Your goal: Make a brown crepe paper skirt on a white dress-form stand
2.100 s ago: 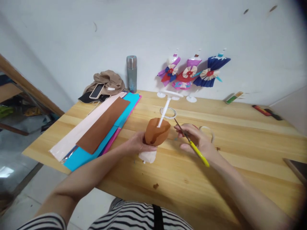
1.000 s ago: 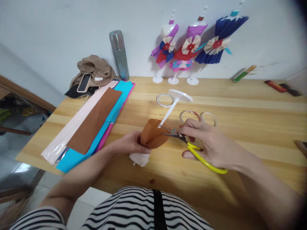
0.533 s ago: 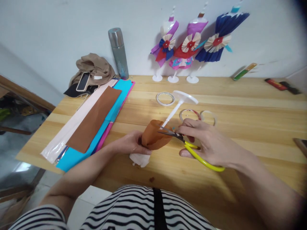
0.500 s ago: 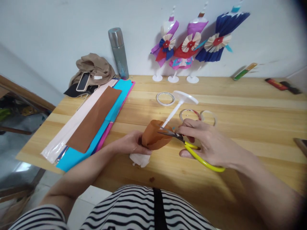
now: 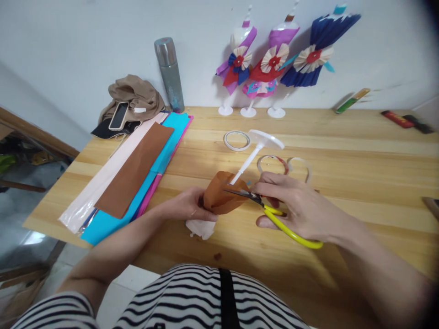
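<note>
My left hand (image 5: 192, 204) is closed around a cup-like shape of brown crepe paper (image 5: 219, 198). Out of the paper rises a white plastic stem with a round base (image 5: 265, 139), tilted away from me. My right hand (image 5: 288, 201) grips scissors with yellow handles (image 5: 291, 233), some fingers and the thumb at the loops. The dark blades lie across the brown paper's upper edge, near where the stem comes out. White crumpled material (image 5: 200, 228) shows below my left hand; whether it joins the brown paper I cannot tell.
Tape rolls (image 5: 236, 140) lie beyond my hands. Coloured paper sheets (image 5: 137, 169) are stacked at left, near a phone (image 5: 119, 116), brown cloth (image 5: 133, 93) and a flask (image 5: 169, 75). Decorated figures on white stands (image 5: 272, 61) line the wall. A glue stick-like green tube (image 5: 351, 101) lies right.
The scissor blades have shifted slightly left across the brown paper and look closer together. Both hands keep nearly the same place and hold.
</note>
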Demonstrator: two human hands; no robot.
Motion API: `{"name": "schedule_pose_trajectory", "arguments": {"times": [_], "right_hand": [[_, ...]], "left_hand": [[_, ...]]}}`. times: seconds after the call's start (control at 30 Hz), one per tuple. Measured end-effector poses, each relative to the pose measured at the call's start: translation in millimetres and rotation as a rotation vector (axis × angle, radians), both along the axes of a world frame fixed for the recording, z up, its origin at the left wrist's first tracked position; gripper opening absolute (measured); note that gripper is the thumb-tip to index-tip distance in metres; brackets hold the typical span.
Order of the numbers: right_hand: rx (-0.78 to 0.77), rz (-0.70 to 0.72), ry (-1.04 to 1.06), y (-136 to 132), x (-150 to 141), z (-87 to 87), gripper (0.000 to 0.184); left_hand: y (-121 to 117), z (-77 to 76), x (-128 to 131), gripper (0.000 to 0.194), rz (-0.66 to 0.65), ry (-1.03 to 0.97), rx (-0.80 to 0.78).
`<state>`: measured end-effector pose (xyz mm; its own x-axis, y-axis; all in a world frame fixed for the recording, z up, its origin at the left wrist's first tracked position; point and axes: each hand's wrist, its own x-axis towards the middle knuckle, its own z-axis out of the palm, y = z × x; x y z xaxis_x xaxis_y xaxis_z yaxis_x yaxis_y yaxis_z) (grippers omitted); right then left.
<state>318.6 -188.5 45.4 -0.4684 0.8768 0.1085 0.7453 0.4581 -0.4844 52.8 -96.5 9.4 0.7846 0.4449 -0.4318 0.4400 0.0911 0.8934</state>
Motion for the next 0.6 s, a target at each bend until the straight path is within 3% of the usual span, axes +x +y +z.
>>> {"name": "schedule_pose_trajectory", "arguments": {"times": [0.6], "right_hand": [[0.132,0.012,0.043,0.2,2.0,-4.0,0.043]], "left_hand": [[-0.2,-2.8,-0.1,0.062,0.015,0.014,-0.017]]}}
